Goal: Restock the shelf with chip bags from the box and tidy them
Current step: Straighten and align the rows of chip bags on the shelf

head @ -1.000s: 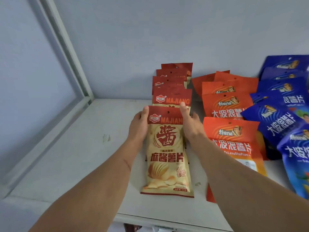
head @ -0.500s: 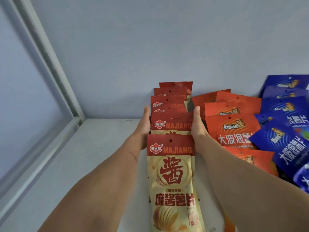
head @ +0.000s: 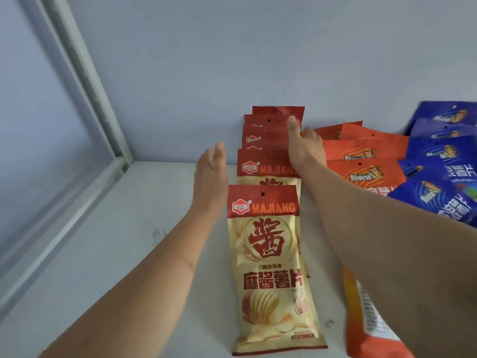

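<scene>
The white, scuffed shelf board [head: 108, 254] in front of me carries three rows of slim foil chip bags, lying flat and overlapped like shingles towards the pale back wall [head: 232, 60]. Farthest right is the dark blue row [head: 444, 177], next the orange row [head: 361, 161], and in the middle the cream-and-red row printed MAJIANG [head: 268, 161], whose front bag [head: 273, 267] lies nearest me, well forward of the bag behind. My right forearm crosses above the orange bags, so I judge a careless sweep could drag that row out of line. My right hand [head: 303, 148] is open, fingers extended, resting near the right edge of the rear red bag tops; whether it presses them I cannot tell. My left hand [head: 210, 177] is open and flat, just beside the row's left edge, holding nothing. Pushing unevenly from one side could skew the slick stack or fan it sideways. The supply box is out of view.
</scene>
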Demonstrator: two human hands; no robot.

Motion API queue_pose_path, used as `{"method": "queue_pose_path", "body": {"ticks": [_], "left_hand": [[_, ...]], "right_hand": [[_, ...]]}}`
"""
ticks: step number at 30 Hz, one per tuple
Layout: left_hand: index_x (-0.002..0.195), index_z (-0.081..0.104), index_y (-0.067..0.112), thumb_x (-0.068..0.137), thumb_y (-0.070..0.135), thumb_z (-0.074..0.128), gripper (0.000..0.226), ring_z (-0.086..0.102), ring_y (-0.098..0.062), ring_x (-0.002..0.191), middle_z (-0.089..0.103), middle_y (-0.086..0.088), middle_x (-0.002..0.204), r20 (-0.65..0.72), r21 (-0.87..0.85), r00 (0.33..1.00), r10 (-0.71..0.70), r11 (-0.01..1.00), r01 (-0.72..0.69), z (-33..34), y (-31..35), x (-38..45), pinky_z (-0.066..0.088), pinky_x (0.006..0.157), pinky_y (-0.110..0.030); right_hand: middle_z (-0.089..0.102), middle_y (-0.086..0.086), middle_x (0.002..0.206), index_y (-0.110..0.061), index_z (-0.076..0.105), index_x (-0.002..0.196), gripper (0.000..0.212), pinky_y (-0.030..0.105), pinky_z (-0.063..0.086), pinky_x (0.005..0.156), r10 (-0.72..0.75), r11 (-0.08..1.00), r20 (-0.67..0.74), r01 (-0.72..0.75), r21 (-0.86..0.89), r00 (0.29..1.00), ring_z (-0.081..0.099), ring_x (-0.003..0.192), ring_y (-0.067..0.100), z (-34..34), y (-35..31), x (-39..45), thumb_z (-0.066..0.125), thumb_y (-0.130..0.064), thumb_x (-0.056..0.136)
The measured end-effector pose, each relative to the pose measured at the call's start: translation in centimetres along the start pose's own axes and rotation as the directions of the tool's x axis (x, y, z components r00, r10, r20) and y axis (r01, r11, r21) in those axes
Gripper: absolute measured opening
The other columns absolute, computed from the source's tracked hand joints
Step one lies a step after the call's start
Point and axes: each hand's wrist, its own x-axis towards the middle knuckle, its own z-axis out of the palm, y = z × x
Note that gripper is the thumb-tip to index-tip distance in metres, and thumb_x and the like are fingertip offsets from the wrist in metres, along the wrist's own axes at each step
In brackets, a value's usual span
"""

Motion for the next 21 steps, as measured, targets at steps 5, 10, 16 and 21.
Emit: {"method": "queue_pose_path", "body": {"ticks": [5,10,16,21], "left_hand": [[0.160,0.011,0.035,0.078,0.090,-0.009,0.101,-0.006,-0.023,0.158,0.003,0.006,0.171,0.400,0.544,0.878,0.262,0.703,-0.457,1.1,-1.4,-12.3,-0.009,0.125,-0.047],[0.148,0.051,0.025,0.089,0.087,0.019,0.091,0.037,-0.041,0.146,0.045,-0.009,0.158,0.549,0.632,0.773,0.319,0.446,-0.633,3.5,-4.2,-15.8,0.032,0.113,-0.067],[0.151,0.045,0.030,0.086,0.087,0.029,0.088,0.031,-0.040,0.150,0.041,-0.006,0.160,0.592,0.656,0.743,0.313,0.348,-0.669,3.8,-4.7,-12.3,0.031,0.113,-0.069],[0.152,0.040,0.036,0.086,0.087,0.024,0.085,0.024,-0.039,0.153,0.034,-0.004,0.164,0.596,0.641,0.730,0.335,0.349,-0.684,4.5,-5.2,-10.6,0.026,0.115,-0.070]], "right_hand": [[0.007,0.001,0.168,-0.031,0.023,0.158,0.085,0.055,0.007,0.121,-0.241,0.837,0.206,0.311,-0.450,0.948,0.002,0.155,0.024,0.6,-1.2,1.0,0.020,-0.081,0.090],[0.002,0.002,0.169,-0.035,0.016,0.159,0.090,0.057,0.003,0.120,-0.210,0.703,0.335,0.380,-0.601,0.919,-0.004,0.155,0.028,2.0,-1.0,1.8,0.018,-0.086,0.085],[-0.001,0.004,0.169,-0.034,0.011,0.160,0.093,0.056,0.003,0.121,-0.185,0.672,0.367,0.390,-0.630,0.912,-0.005,0.154,0.031,2.9,-1.0,2.4,0.018,-0.087,0.084],[0.000,0.002,0.169,-0.037,0.013,0.159,0.090,0.058,0.005,0.121,-0.164,0.662,0.400,0.401,-0.633,0.902,-0.004,0.154,0.032,3.5,-0.8,3.4,0.019,-0.087,0.084]]}}
